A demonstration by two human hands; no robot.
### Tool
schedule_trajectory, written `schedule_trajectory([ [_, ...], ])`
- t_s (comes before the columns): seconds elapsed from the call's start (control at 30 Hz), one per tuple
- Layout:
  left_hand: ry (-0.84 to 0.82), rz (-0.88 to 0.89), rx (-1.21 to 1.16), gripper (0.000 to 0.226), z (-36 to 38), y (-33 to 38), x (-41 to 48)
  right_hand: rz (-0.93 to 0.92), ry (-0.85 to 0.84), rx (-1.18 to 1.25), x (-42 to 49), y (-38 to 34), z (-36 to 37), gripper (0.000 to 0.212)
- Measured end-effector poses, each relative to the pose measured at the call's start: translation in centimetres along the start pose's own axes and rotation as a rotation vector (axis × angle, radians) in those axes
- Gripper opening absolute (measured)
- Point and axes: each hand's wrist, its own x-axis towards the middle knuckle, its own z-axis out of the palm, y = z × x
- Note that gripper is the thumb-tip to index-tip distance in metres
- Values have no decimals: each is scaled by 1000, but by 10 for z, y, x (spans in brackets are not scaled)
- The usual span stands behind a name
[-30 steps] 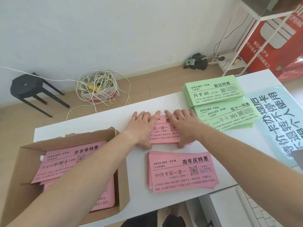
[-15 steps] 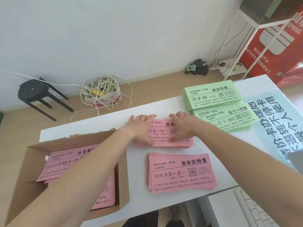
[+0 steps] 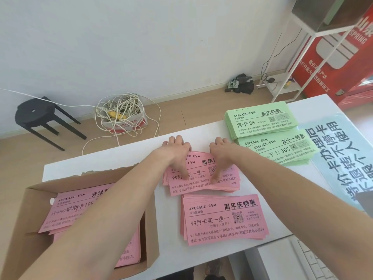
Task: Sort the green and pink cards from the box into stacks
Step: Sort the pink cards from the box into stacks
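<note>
**Q:** How many stacks of cards are out?

**A:** 4 on the white table [image 3: 105,164], 2 pink and 2 green. The far pink stack [image 3: 201,183] lies at the centre of the frame. The near pink stack [image 3: 224,221] is just below it, with a thin strip of table between them. The far green stack [image 3: 260,121] and the near green stack [image 3: 286,152] sit at the upper right, touching each other. More pink cards [image 3: 66,209] lie in 1 open cardboard box [image 3: 30,201] at the lower left. They are too layered to count.

**Q:** And the hands?

**A:** 2 bare hands, both on the far pink stack. The left hand [image 3: 175,153] and the right hand [image 3: 224,153] each hook their fingers over the stack's far edge. Both thumbs press down on the top card, so both hands are grasping the stack. Its cards are fanned and uneven.

**Q:** What about the surface and the room?

**A:** 1 pale blue printed sheet [image 3: 343,158] lies on the table at the right edge of the frame. Beyond the table are a wooden floor and a white wall. At the upper left stands 1 black stool [image 3: 38,114]. Near the middle, 1 tangle of white cable [image 3: 121,110] lies over a small carton. Further right is 1 dark heap of cloth [image 3: 242,83]. At the upper right are 1 white metal shelf frame [image 3: 302,55] and 1 red banner [image 3: 331,63].
</note>
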Motion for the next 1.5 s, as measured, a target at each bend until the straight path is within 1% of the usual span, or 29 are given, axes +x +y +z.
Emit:
schedule_trajectory([
  [0.13, 12, 14, -30, 109, 2, -2, 0, 7, -11, 80, -2, 0, 2, 118],
  [0.27, 18, 24, -44, 107, 2, -2, -3, 8, 15, 78, -2, -1, 6, 115],
  [0.4, 29, 13, -29, 122, 1, -1, -8, 12, 6, 58, -6, -2, 4, 97],
  [0.47, 61, 11, 10, 125, 2, 0, -11, 7, 5, 119, -11, -1, 1, 93],
  [0.57, 140, 18, 81, 121, 9, 0, -17, 17, 16, 242, -18, 5, -3, 96],
  [0.6, 166, 20, 103, 118, 11, 1, -20, 9, 10, 258, -20, 5, -4, 89],
  [0.67, 209, 23, 137, 113, 13, 2, -24, -6, -10, 258, -21, 6, -5, 67],
  [0.73, 240, 29, 143, 110, 16, 2, -27, -19, -14, 253, -21, 4, -4, 57],
  [0.83, 232, 49, 96, 112, 19, -1, -27, -33, 13, 248, -19, 5, -2, 58],
  [1.03, 108, 66, 15, 114, 13, -6, -16, -49, -2, 264, -11, 8, 2, 73],
  [1.2, -6, 34, -31, 118, 6, -5, -11, -63, -33, 253, -6, 10, -2, 72],
  [1.3, -19, 33, -56, 117, 6, -5, -12, -77, -39, 266, -5, 12, -3, 69],
  [1.5, 16, 57, -107, 122, 7, -9, -14, -95, -1, 265, -6, 13, -1, 69],
])
